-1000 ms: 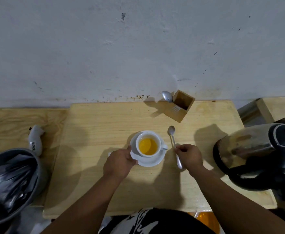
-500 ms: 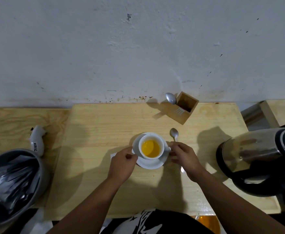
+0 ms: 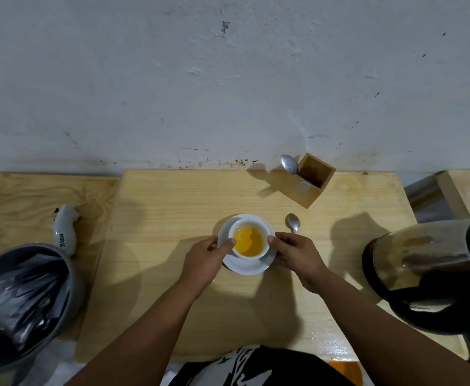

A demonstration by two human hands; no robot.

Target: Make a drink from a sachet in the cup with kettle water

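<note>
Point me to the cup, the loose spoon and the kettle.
cup (image 3: pixel 261 224), head view, far white rim
loose spoon (image 3: pixel 292 220), head view, bowl
kettle (image 3: pixel 423 254), head view, steel body

I see a scuffed, pale grey wall (image 3: pixel 228 79) filling the upper half of the frame, and below it a light wooden tabletop (image 3: pixel 172 196) marked by soft shadows.
</note>
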